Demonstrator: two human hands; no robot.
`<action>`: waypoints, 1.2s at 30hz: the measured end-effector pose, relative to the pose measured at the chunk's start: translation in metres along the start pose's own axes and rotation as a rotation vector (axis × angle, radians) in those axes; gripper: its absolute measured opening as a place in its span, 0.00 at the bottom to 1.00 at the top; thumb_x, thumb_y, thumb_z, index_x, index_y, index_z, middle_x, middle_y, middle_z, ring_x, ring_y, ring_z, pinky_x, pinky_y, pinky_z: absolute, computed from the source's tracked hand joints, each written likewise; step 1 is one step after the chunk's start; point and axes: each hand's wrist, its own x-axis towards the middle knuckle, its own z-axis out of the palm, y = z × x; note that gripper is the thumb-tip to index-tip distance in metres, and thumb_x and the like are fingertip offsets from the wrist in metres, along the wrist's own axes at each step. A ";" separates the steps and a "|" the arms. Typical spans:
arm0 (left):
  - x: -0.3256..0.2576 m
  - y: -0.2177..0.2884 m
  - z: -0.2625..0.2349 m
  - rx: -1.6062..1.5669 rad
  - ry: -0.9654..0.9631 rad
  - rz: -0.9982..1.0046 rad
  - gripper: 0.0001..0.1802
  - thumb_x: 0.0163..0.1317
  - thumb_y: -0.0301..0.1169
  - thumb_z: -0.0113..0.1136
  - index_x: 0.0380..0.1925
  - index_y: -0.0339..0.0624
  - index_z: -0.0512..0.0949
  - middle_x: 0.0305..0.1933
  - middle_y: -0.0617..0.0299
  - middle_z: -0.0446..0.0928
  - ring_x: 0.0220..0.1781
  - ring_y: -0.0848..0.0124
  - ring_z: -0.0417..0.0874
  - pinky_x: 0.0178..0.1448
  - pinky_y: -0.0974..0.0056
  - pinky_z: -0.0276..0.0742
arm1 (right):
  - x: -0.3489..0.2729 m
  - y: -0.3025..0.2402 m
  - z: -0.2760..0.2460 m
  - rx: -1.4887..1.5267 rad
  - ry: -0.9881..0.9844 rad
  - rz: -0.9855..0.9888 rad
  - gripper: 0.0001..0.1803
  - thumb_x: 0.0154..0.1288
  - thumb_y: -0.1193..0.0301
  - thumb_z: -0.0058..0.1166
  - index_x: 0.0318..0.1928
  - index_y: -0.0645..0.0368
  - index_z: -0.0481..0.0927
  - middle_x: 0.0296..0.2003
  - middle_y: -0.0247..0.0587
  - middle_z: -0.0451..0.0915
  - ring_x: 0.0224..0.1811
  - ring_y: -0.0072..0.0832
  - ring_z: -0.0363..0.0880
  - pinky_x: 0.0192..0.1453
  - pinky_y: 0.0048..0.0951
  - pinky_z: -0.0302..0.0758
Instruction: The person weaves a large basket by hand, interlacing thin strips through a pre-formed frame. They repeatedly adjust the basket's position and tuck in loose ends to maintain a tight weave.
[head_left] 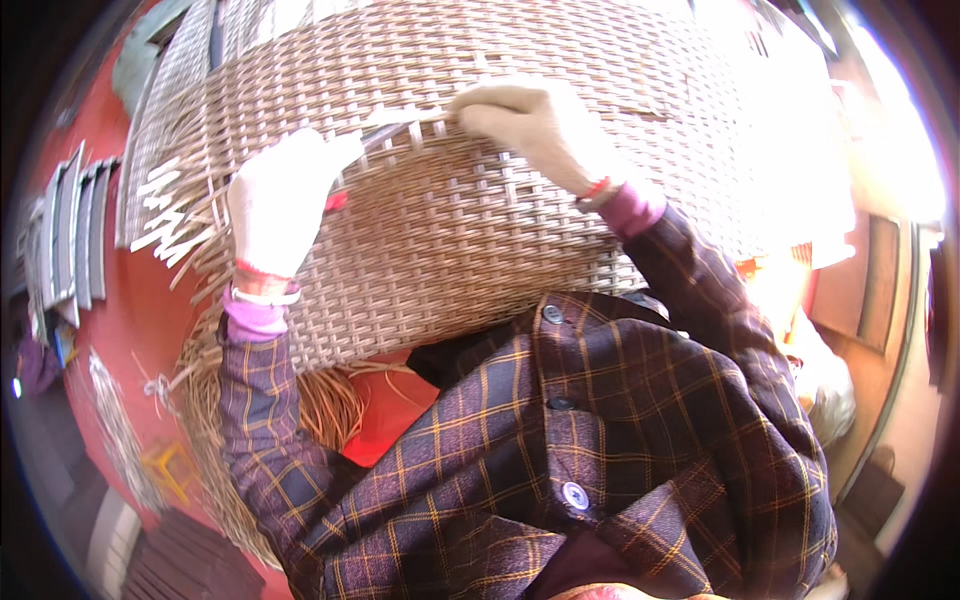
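Note:
A large woven rattan panel (440, 250) in pale brown spreads before me. My left hand (285, 195), in a white glove, is closed over its left part. From its fingers a slim grey metal tool (386, 134) points right, along a gap in the weave; a small red piece (336, 202) shows below that hand. My right hand (535, 125), also gloved, pinches a pale strand (432, 116) at the upper middle of the panel, close to the tool's tip. The fingertips of the left hand are partly hidden by the glove and glare.
Loose strand ends (175, 225) stick out at the panel's left edge. A bundle of brown strands (330, 408) hangs near my left sleeve. Grey slats (75, 235) stand on the red floor (135, 320) at left. A plastic bag (828, 390) lies at right, near a wooden board (858, 285).

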 end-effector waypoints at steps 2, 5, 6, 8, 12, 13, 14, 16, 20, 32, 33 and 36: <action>-0.005 -0.002 -0.001 0.054 -0.099 -0.012 0.17 0.66 0.30 0.68 0.54 0.60 0.90 0.35 0.63 0.79 0.34 0.64 0.83 0.38 0.59 0.80 | -0.005 0.000 -0.003 0.086 0.055 0.031 0.20 0.79 0.57 0.65 0.59 0.58 0.92 0.46 0.38 0.94 0.43 0.25 0.89 0.52 0.25 0.85; -0.009 -0.007 -0.003 0.106 -0.121 0.051 0.18 0.64 0.32 0.71 0.54 0.62 0.90 0.35 0.65 0.79 0.35 0.64 0.84 0.38 0.59 0.81 | -0.014 -0.001 0.000 0.092 0.135 0.040 0.19 0.78 0.57 0.67 0.57 0.59 0.93 0.43 0.36 0.93 0.43 0.19 0.86 0.52 0.22 0.83; -0.009 -0.009 -0.003 0.113 -0.113 0.057 0.18 0.63 0.32 0.71 0.54 0.62 0.90 0.35 0.65 0.79 0.35 0.64 0.85 0.39 0.59 0.81 | -0.016 -0.001 0.001 0.079 0.147 0.080 0.19 0.78 0.58 0.66 0.56 0.59 0.93 0.42 0.35 0.92 0.42 0.18 0.85 0.51 0.22 0.82; -0.006 -0.010 -0.002 0.149 -0.106 0.084 0.19 0.62 0.31 0.74 0.53 0.61 0.90 0.37 0.65 0.83 0.36 0.63 0.86 0.40 0.59 0.82 | -0.020 -0.003 0.003 0.069 0.216 0.139 0.17 0.77 0.60 0.65 0.53 0.60 0.93 0.36 0.30 0.89 0.37 0.15 0.80 0.46 0.22 0.78; 0.013 -0.004 0.016 0.031 0.108 0.151 0.09 0.69 0.38 0.69 0.47 0.59 0.91 0.38 0.67 0.88 0.35 0.65 0.88 0.41 0.58 0.84 | -0.025 -0.004 0.003 -0.128 0.177 0.144 0.15 0.76 0.60 0.66 0.49 0.60 0.93 0.31 0.30 0.88 0.32 0.14 0.78 0.41 0.23 0.77; 0.019 0.000 0.025 0.003 0.117 0.152 0.11 0.68 0.36 0.71 0.49 0.59 0.91 0.40 0.67 0.89 0.36 0.65 0.88 0.42 0.59 0.84 | -0.026 -0.003 0.003 -0.147 0.179 0.130 0.14 0.76 0.61 0.65 0.48 0.60 0.92 0.30 0.30 0.87 0.32 0.13 0.77 0.40 0.23 0.77; 0.024 0.004 0.033 -0.027 0.141 0.175 0.14 0.66 0.34 0.73 0.51 0.60 0.91 0.42 0.67 0.89 0.37 0.65 0.88 0.43 0.59 0.84 | -0.026 -0.002 0.002 -0.168 0.181 0.115 0.14 0.76 0.62 0.65 0.46 0.60 0.92 0.29 0.31 0.86 0.31 0.13 0.77 0.39 0.23 0.76; 0.032 0.007 0.050 0.020 0.099 0.187 0.12 0.72 0.38 0.68 0.53 0.63 0.91 0.41 0.68 0.88 0.38 0.66 0.89 0.40 0.59 0.84 | -0.025 0.000 0.002 -0.201 0.196 0.092 0.13 0.76 0.63 0.64 0.42 0.61 0.90 0.26 0.32 0.84 0.29 0.14 0.76 0.37 0.25 0.76; 0.039 0.008 0.079 0.009 0.062 0.193 0.12 0.75 0.42 0.66 0.55 0.64 0.90 0.39 0.68 0.87 0.38 0.66 0.88 0.40 0.60 0.84 | -0.019 0.007 0.010 -0.311 0.198 -0.027 0.13 0.76 0.65 0.62 0.35 0.62 0.86 0.23 0.37 0.79 0.26 0.18 0.74 0.36 0.28 0.75; 0.008 -0.036 0.019 0.070 0.028 0.208 0.17 0.67 0.39 0.72 0.55 0.57 0.90 0.37 0.67 0.82 0.32 0.68 0.84 0.36 0.63 0.81 | 0.011 -0.005 0.033 -0.301 0.195 -0.344 0.13 0.79 0.65 0.61 0.53 0.60 0.89 0.40 0.46 0.90 0.37 0.33 0.88 0.44 0.33 0.83; -0.003 -0.042 0.008 0.115 0.029 0.192 0.19 0.64 0.38 0.72 0.56 0.56 0.89 0.37 0.66 0.81 0.32 0.67 0.83 0.36 0.63 0.81 | 0.015 -0.008 0.032 -0.278 0.185 -0.374 0.14 0.80 0.65 0.60 0.56 0.60 0.89 0.42 0.47 0.91 0.39 0.33 0.89 0.46 0.32 0.84; -0.031 -0.057 -0.016 0.074 -0.088 0.006 0.23 0.59 0.27 0.70 0.57 0.52 0.89 0.36 0.62 0.79 0.33 0.64 0.82 0.38 0.61 0.82 | 0.021 -0.016 0.041 -0.251 0.061 -0.325 0.17 0.82 0.66 0.57 0.61 0.59 0.89 0.49 0.48 0.92 0.47 0.36 0.93 0.54 0.33 0.86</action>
